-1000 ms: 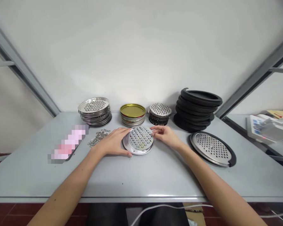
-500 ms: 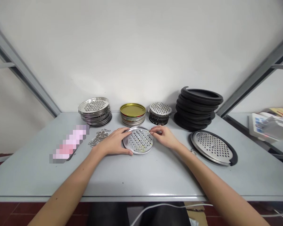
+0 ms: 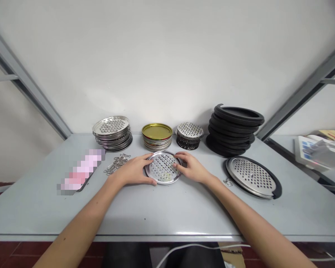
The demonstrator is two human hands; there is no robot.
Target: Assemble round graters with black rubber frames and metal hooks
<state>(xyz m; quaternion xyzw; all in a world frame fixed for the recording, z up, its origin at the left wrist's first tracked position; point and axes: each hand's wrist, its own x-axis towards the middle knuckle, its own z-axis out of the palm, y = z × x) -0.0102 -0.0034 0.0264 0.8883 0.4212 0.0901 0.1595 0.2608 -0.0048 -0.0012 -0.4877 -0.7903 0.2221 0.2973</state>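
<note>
A round metal grater plate (image 3: 164,169) with rows of holes and a raised rim lies flat on the table in front of me. My left hand (image 3: 136,169) grips its left edge, thumb at the near rim and fingers at the far side. On the right edge is my right hand (image 3: 192,167), its thumb over the perforated face and its fingers at the far rim. Small wire hooks (image 3: 117,163) lie in a loose pile left of my left hand. One more pair of wire pieces (image 3: 228,182) sits beyond my right forearm.
Along the wall stand stacks of silver grater plates (image 3: 113,130), gold-topped lids (image 3: 157,131), smaller toothed discs (image 3: 189,130) and black rings (image 3: 234,130). A larger perforated disc in a black rim (image 3: 252,176) lies at right. A blurred pink item (image 3: 82,171) lies left.
My right hand has moved left and nearer, its thumb now over the grater plate's face. My left hand stays at the left edge.
</note>
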